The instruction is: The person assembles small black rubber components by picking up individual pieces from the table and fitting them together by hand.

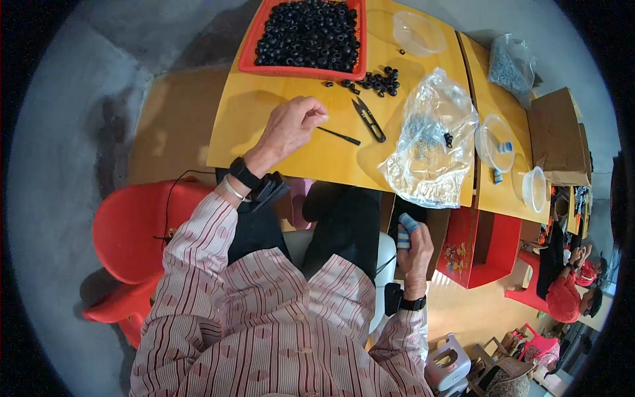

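Observation:
My left hand (291, 126) rests over the yellow table near its front edge, fingertips pinched together; what they hold, if anything, is hidden. A thin black tool (340, 136) lies beside those fingers, and black thread snips (369, 120) lie to its right. Below the table edge, my right hand (417, 255) is lowered with its fingers curled in. Blue-and-white striped tubes (409, 221) show at its thumb side, seemingly sleeves on the digits; whether anything is pinched between them is not visible. A red basket (362, 40) full of small black ring-shaped parts (307, 36) stands beyond my left hand.
Loose black parts (380, 82) lie by the basket. A clear plastic bag (430, 142) of small pieces covers the table's right side. Plastic bowls (489, 142), another bag (511, 66) and a cardboard box (559, 135) stand farther right. Red chairs (145, 228) are left; people sit far right.

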The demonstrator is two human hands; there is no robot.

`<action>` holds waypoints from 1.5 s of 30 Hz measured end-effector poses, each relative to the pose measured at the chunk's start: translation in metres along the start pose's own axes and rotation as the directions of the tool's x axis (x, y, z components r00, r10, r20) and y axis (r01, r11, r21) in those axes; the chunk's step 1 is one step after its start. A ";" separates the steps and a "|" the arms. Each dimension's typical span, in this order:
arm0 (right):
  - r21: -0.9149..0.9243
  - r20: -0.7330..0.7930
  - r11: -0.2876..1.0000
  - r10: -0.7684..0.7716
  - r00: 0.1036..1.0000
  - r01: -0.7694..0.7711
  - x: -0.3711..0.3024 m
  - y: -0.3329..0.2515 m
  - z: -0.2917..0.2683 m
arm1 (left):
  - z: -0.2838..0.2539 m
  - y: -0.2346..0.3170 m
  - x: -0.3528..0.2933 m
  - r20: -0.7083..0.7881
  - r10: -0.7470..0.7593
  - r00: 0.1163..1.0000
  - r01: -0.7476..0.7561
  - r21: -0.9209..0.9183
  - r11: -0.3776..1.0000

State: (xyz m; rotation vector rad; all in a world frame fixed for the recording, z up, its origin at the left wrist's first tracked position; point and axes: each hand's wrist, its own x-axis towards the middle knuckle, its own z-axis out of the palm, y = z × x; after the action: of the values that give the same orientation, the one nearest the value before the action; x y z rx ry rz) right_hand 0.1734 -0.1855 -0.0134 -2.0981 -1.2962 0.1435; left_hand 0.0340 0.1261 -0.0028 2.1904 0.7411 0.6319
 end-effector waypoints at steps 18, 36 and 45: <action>0.091 0.040 0.996 0.017 0.999 -0.021 0.003 0.012 0.005 | 0.071 0.043 0.077 0.239 0.410 0.880 -0.468 0.290 0.835; 0.098 -0.049 0.989 0.115 0.992 -0.109 -0.009 0.020 -0.006 | 0.098 0.036 0.104 0.167 0.509 0.844 -0.521 0.477 0.707; 0.164 -0.265 0.976 0.181 0.947 -0.141 0.050 0.034 -0.019 | 0.053 0.042 0.012 0.206 -0.008 0.979 0.106 -0.471 0.876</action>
State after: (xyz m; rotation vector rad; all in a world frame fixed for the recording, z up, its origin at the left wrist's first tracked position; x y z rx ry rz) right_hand 0.2326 -0.1627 -0.0069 -2.0149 -0.9209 0.0093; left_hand 0.0895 0.0852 -0.0012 1.7316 0.4778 0.4934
